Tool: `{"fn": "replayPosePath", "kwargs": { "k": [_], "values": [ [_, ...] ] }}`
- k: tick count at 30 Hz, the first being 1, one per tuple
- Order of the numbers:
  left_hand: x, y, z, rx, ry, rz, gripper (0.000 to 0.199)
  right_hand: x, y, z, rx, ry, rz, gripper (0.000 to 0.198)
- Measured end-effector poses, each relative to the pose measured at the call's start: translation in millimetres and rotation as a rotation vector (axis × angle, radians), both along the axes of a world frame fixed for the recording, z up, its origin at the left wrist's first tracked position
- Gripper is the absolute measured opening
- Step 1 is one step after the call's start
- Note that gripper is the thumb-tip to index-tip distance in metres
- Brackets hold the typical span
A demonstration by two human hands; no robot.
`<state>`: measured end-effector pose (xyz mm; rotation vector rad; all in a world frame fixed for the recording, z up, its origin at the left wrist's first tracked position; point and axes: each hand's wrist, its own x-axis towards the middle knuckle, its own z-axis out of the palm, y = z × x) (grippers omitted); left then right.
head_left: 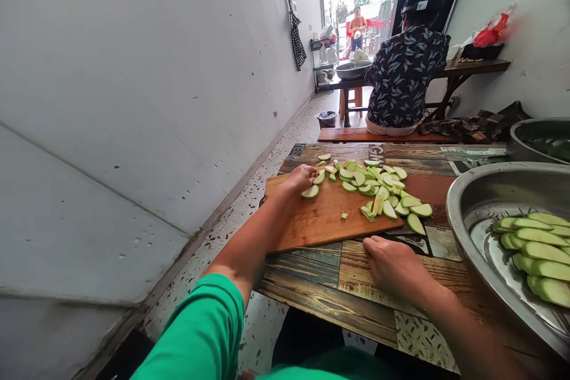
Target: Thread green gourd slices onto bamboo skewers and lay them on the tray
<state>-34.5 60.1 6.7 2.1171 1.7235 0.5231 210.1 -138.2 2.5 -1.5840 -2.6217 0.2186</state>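
Observation:
A wooden cutting board point(307, 222) lies at an angle on the table, with many half-moon zucchini slices point(358, 178) heaped over its far right part. Some slices point(416, 224) have spilled past its right edge onto the table. My left hand point(301, 179) is at the far left part of the board, fingers curled, their tips beside a zucchini slice point(319, 177). Whether they grip it is unclear. Close to the board's near right edge, my right hand point(392, 261) is closed in a fist, knuckles up. What it holds, if anything, is hidden.
A large metal basin point(463, 190) with long zucchini slices point(541, 249) stands at the right, a second pan point(519, 130) behind it. Ahead, a person point(407, 77) sits on a bench point(341, 135) facing another table. A white wall point(133, 101) runs along the left.

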Motion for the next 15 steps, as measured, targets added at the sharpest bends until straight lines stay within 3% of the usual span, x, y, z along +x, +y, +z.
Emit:
{"fn": "replayPosePath", "kwargs": {
  "k": [4, 9, 12, 15],
  "values": [
    [7.3, -21.0, 16.5, -0.062, 0.090, -0.066, 0.047, 10.7, 3.5, 5.1, -0.095, 0.034, 0.093, 0.018],
    [11.1, -47.5, 36.6, -0.175, 0.030, -0.302, 0.049, 11.2, 0.9, 8.8, -0.179, 0.034, 0.135, 0.020],
    [5.5, -58.2, 41.2, -0.115, 0.046, -0.186, 0.041, 9.8, 0.2, 10.1, -0.187, 0.081, 0.157, 0.020],
    [0.4, -72.0, 41.8, -0.112, 0.218, -0.046, 0.036, 11.6, 0.6, 13.3, -0.209, 0.189, 0.211, 0.020]
  ]
}}
